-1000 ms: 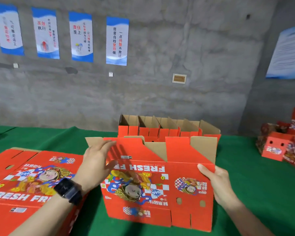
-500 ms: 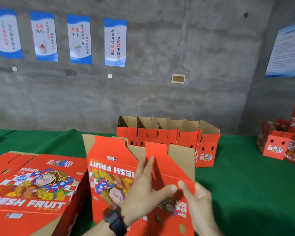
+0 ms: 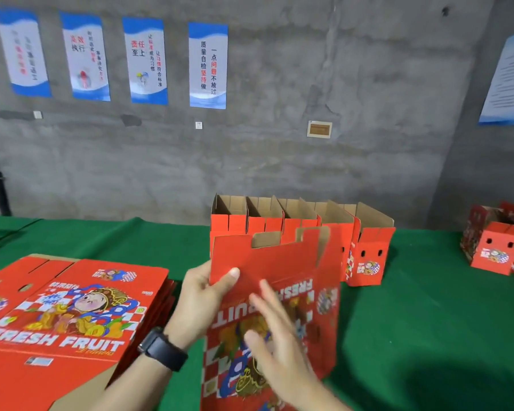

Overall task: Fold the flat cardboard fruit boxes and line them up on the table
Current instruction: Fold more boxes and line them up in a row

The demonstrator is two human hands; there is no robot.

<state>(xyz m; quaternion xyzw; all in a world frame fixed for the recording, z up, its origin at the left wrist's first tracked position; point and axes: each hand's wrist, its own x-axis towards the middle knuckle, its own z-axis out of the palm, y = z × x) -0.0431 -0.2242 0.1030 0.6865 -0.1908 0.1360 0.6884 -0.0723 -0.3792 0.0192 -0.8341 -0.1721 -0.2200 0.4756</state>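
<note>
Head view: pinching box (image 3: 279, 262) top-left edge w/ L hand (image 3: 202, 295), thumb over. Pressing its front w/ flat, empty R hand (image 3: 273, 330). Swung broadside vs 0.5 s ago, just before folded row (image 3: 303, 221). Prob. squaring up, not yet placed.

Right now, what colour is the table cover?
Green table cover, seen best in the head view.

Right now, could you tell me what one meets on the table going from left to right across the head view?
A stack of flat boxes → left hand → box being folded → end box of the folded row → loose folded boxes at the far right.
</note>
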